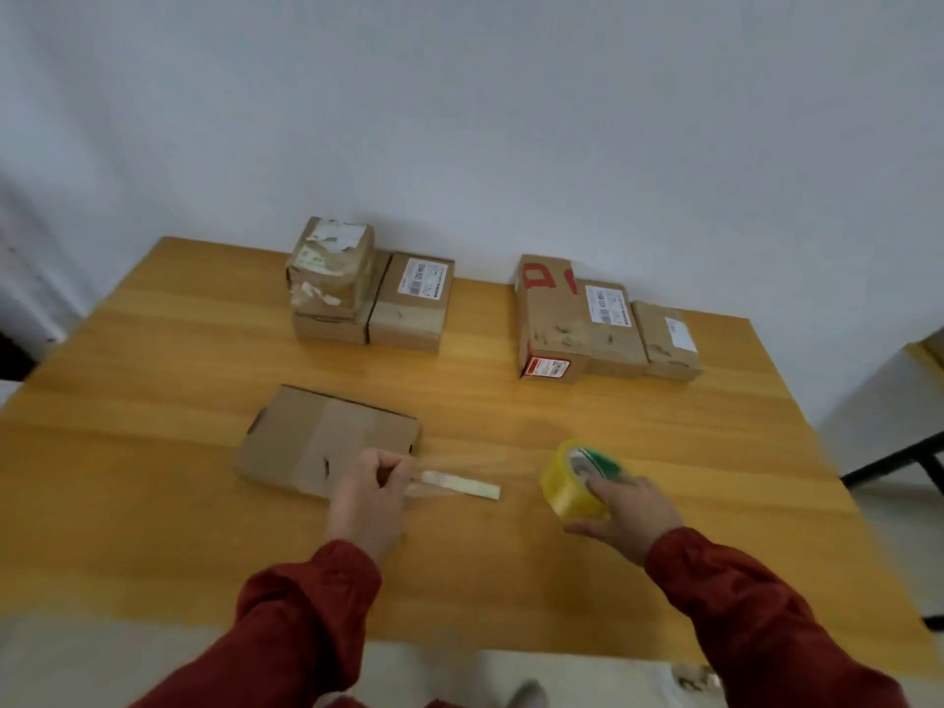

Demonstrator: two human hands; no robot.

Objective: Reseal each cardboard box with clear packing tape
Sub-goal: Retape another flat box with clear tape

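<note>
While the left grip [370, 495] pinches one end of a pale tape strip [462, 485] right at the near-right corner of the flat box [316, 442], the right grip [626, 513] is curled round the yellowish tape roll [577, 482], off to the right above the tabletop [153, 401]. It's a blurry shot, folks, so I can't tell whether clear film runs from that strip on to the roll.

Here's the danger. A loose length like this can fold and stick to itself, or grab the tabletop before it reaches cardboard. Neither grip is pinning the flat box, and it looks light, so a tug on the tape could drag it sideways and lay the seal crooked, off the flap seam.

Now the containers. The flat box lies closed, flaps down, contents hidden. At the back, the left cluster [332, 278] has one small box stacked on another with a third beside them. The right cluster [577, 324] is three boxes side by side. All shut, nothing inside on show.
</note>
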